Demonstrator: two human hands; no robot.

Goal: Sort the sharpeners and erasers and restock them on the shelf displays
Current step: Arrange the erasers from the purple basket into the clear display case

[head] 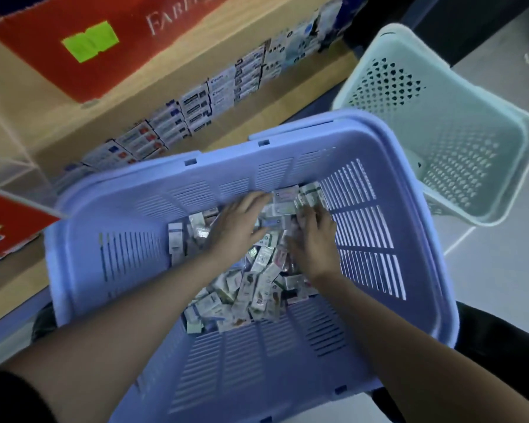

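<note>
Both arms reach forward and down and converge toward the centre of the view.

Left forearm point(119, 325): enters from the lower left, bare, with a dark sleeve point(6, 398) at its upper end.

Left hand point(239, 222): palm down, wrist in line with the forearm. The fingers are straight and slightly spread, pointing forward and to the right.

Right forearm point(394, 340): enters from the lower right, bare.

Right hand point(313, 239): palm down, back of the hand toward the camera. The fingers point(307, 216) are bent downward at the knuckles. Their tips are blurred, so a grip cannot be confirmed.

The hands lie side by side, near each other and not touching.
</note>
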